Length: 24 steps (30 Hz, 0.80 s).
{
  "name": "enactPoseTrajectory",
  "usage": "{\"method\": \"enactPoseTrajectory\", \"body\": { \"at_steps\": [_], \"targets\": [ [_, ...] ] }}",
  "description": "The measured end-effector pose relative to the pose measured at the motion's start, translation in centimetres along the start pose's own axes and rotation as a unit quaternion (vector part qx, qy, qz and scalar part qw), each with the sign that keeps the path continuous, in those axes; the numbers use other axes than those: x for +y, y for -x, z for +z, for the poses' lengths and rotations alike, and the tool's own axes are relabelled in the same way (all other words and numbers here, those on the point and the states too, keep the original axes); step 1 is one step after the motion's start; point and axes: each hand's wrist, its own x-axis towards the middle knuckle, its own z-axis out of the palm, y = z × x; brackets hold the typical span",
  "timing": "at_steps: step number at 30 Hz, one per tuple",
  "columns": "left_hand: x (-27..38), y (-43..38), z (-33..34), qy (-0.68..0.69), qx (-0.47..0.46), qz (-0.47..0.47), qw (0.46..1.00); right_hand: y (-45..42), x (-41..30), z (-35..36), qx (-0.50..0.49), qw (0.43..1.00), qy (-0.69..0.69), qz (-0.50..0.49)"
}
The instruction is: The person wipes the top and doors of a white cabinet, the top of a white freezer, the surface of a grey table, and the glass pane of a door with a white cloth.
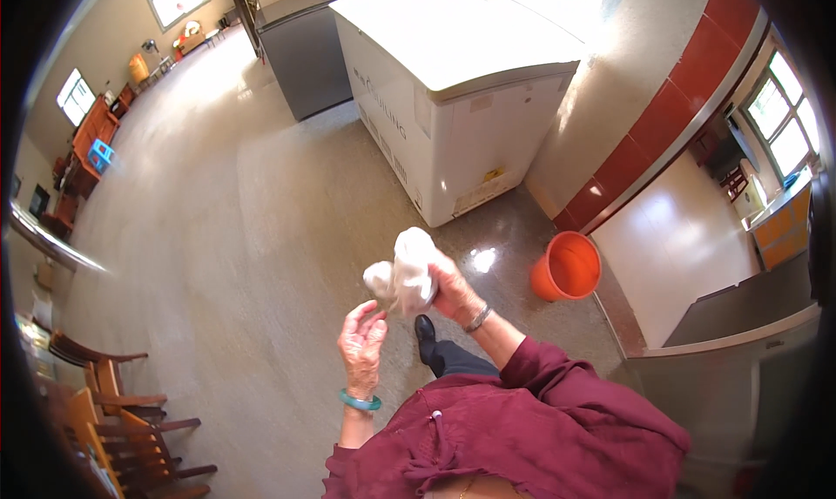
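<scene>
My right hand (pixel 450 289) is closed around a white bundle (pixel 414 270), seemingly soft cloth or plastic, in front of my body. A smaller white lump (pixel 379 278) hangs at its left side; whether the two are one piece cannot be told. Just below that lump is my left hand (pixel 362 339), its fingers curled and the thumb near a thin strand that runs from the bundle. Whether the fingertips pinch the strand is too blurred to tell.
A white chest freezer (pixel 483 133) stands ahead, with a dark grey cabinet (pixel 307 61) behind it. An orange bucket (pixel 567 267) sits on the floor at the right, by the doorway. Wooden chairs (pixel 130 434) are at the lower left.
</scene>
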Motion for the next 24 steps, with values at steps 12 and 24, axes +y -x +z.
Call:
{"method": "enactPoseTrajectory", "body": {
  "at_steps": [12,24],
  "targets": [
    [-0.7,-16.0,-6.9,-0.073,0.151,-0.139,0.976,-30.1,-26.9,-1.4,0.249,0.675,0.666,-0.195],
    [2.7,-39.3,-15.3,-0.152,0.116,-0.131,0.973,-41.8,-22.0,-6.8,0.265,0.560,0.778,-0.107]
  ]
}}
